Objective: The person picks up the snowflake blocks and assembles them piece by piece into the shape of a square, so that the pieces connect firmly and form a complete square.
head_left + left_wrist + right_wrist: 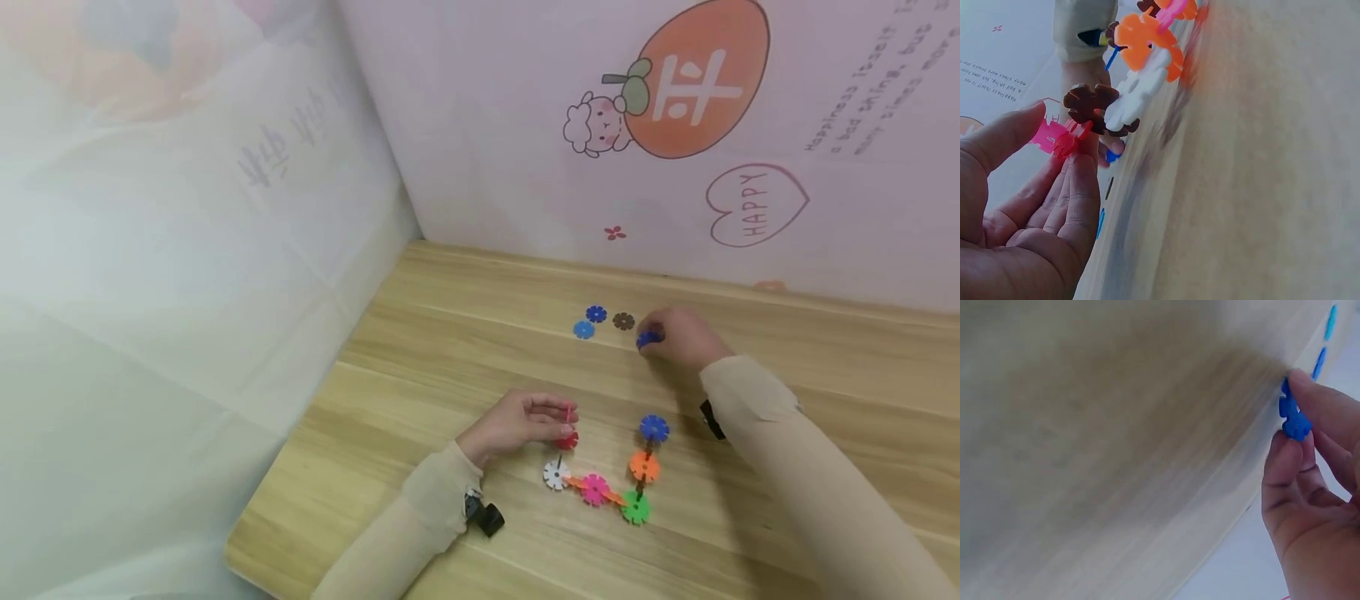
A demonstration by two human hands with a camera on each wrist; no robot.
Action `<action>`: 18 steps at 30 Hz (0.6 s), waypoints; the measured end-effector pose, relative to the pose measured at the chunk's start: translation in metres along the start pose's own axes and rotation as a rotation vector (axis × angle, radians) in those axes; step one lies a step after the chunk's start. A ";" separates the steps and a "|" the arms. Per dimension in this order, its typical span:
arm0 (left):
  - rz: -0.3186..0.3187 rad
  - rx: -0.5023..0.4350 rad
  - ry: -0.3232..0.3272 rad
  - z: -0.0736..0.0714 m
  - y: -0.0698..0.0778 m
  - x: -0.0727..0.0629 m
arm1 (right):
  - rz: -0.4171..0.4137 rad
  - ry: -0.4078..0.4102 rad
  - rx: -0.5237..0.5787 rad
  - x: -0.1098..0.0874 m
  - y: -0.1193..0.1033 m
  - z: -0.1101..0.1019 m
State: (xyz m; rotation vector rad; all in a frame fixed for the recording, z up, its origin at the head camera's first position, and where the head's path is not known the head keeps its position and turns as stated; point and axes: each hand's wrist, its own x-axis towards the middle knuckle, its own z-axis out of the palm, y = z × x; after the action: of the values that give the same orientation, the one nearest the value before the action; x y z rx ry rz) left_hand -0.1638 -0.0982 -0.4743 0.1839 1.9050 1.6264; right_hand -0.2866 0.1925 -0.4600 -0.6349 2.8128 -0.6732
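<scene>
My left hand [520,424] pinches the pink and red end of a chain of notched plastic discs. From the red disc [569,439] the chain runs through a white disc [556,475], a pink disc [595,489] and a green disc [636,507]. It turns there and goes up past an orange disc [644,467] to a blue disc [655,428]. Brown discs [1090,103] link some of these edgewise. At the back, my right hand [684,336] holds a dark blue disc [1295,425] between thumb and fingertips, close over the table.
Left of my right hand lie a brown disc [623,321], a dark blue disc [596,314] and a light blue disc [583,330]. A printed cloth [510,150] hangs behind the wooden table [420,333], and a pale sheet [187,333] hangs at its left.
</scene>
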 end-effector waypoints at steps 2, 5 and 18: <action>0.001 0.002 0.003 0.000 -0.001 0.000 | -0.001 -0.026 0.044 -0.008 -0.004 0.000; 0.011 0.005 0.005 0.001 -0.001 0.001 | 0.002 -0.038 0.104 -0.021 -0.012 0.001; 0.001 0.002 -0.003 0.005 0.000 0.002 | 0.042 -0.138 0.463 -0.053 -0.076 0.000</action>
State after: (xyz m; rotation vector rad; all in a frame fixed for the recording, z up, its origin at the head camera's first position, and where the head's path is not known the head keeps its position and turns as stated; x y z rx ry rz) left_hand -0.1630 -0.0929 -0.4753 0.1883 1.9052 1.6241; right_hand -0.2113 0.1549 -0.4201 -0.5084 2.4098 -1.1718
